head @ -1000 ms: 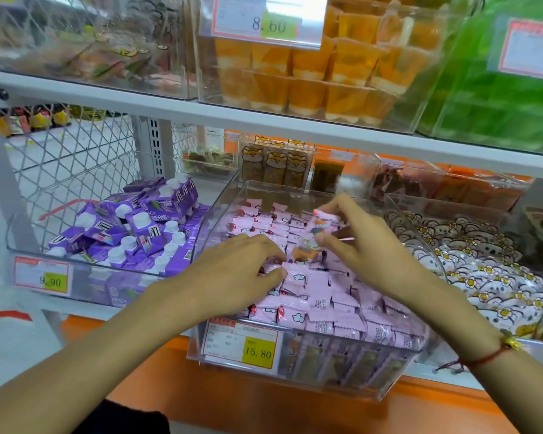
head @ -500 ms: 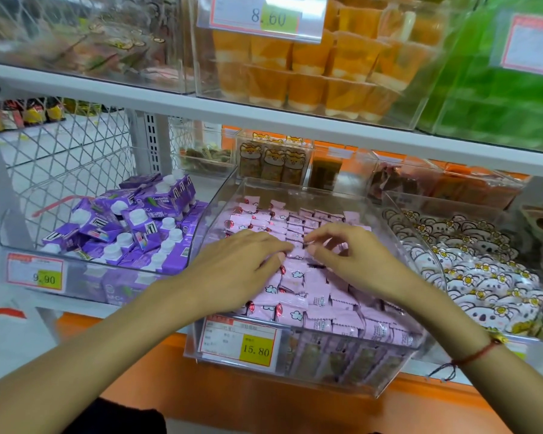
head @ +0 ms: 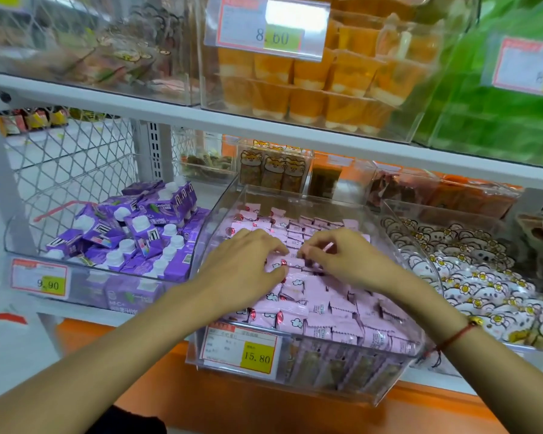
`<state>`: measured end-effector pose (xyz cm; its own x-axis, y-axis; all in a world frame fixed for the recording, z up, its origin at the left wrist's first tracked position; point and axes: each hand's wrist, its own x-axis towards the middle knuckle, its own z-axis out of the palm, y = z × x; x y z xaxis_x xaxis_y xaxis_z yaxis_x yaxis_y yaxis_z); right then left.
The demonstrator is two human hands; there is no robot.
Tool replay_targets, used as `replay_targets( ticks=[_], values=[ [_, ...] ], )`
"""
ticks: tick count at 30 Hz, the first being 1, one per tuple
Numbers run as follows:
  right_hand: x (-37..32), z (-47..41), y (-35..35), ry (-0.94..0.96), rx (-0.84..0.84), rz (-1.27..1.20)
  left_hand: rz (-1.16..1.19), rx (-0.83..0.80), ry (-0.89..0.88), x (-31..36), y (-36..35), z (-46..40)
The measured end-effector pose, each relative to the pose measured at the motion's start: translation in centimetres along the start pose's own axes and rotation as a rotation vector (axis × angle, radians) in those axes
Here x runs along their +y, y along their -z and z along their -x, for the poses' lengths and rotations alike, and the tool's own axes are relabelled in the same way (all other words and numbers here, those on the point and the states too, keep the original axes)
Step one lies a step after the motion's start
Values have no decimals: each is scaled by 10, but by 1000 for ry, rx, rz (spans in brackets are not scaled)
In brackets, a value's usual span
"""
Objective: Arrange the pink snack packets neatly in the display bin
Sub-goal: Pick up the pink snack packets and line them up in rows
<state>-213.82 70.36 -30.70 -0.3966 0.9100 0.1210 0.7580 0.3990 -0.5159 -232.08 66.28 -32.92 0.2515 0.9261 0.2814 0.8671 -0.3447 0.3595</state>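
A clear plastic display bin (head: 298,375) on the lower shelf holds several small pink snack packets (head: 336,305) standing in rows. Both my hands are inside it, over the middle of the pile. My left hand (head: 245,266) lies palm down with its fingers curled round pink packets at the fingertips. My right hand (head: 342,258) is just to its right, pinching a pink packet between thumb and fingertips. The two hands nearly touch. The packets under my palms are hidden.
A yellow price tag 15.80 (head: 257,357) is on the bin's front. A bin of purple cartons (head: 138,239) stands to the left, a bin of white flower-print packets (head: 470,286) to the right. The shelf above (head: 264,126) carries orange cups (head: 320,89).
My right hand has come down from holding a packet up above the pile to the packets' level, close to my left hand. My left hand has slid a little farther into the bin.
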Motion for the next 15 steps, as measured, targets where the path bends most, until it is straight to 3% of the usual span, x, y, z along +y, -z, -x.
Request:
replay_targets(
  ticks=[2, 7, 15],
  values=[
    [0, -10, 0, -19, 70, 61, -15, 24, -7, 1, -3, -3],
    [-6, -29, -3, 6, -43, 230, -98, -38, -7, -2, -9, -7],
    [-12, -40, 20, 35, -185, 115, -159, -105, 36, -2, -4, -10]
  ],
)
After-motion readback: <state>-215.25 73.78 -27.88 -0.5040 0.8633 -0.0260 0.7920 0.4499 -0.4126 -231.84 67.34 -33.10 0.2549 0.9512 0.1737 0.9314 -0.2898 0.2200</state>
